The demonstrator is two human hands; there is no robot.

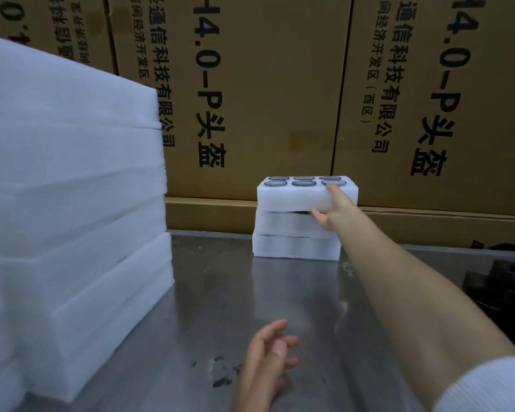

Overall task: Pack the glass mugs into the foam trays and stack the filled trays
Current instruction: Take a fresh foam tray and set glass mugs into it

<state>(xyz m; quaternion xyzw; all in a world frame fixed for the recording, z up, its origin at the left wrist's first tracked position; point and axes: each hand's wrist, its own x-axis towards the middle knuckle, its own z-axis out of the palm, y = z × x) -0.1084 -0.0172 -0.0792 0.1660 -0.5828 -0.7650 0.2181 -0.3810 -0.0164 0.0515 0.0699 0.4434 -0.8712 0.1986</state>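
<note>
White foam top tray [292, 196], six glass mugs [304, 183] seated, crowns three-high stack at table's far edge. Right hand [329, 209] pinches its front right corner, thumb up, fingers beneath. Left hand [268, 358] nearer, loose, empty.

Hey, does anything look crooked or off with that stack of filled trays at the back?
Yes. The top tray sits shifted right of the two trays beneath, overhanging on that side, with a dark gap under its front edge. The right hand grips it there.
</note>
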